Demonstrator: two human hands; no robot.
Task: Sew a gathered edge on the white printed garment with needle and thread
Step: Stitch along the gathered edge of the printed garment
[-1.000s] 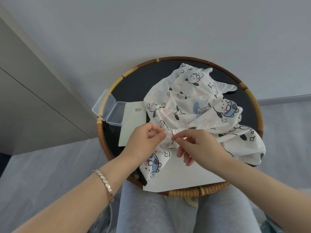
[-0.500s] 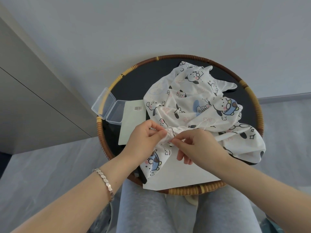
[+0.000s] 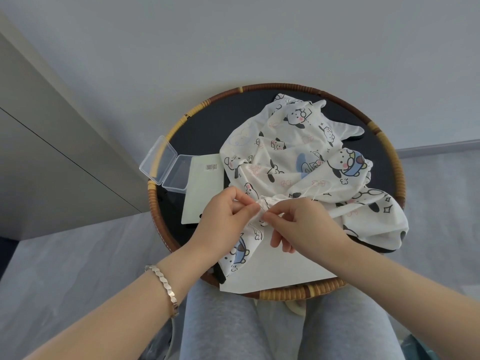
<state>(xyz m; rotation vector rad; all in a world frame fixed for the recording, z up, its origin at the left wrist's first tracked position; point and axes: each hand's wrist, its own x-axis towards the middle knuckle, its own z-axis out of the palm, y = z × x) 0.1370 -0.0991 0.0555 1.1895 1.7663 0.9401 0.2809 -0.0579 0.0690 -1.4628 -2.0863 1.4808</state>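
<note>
The left hand (image 3: 228, 216) is clamping its grip on the gathered edge of the garment (image 3: 298, 157), steadying it, while the right hand (image 3: 304, 222) is pinching there too, likely guiding a needle too fine to make out.

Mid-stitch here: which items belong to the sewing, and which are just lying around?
In use: printed garment, thread, left hand and right hand pinching its gathered edge.
Lying about: open clear box, barcoded card, white sheet.
</note>
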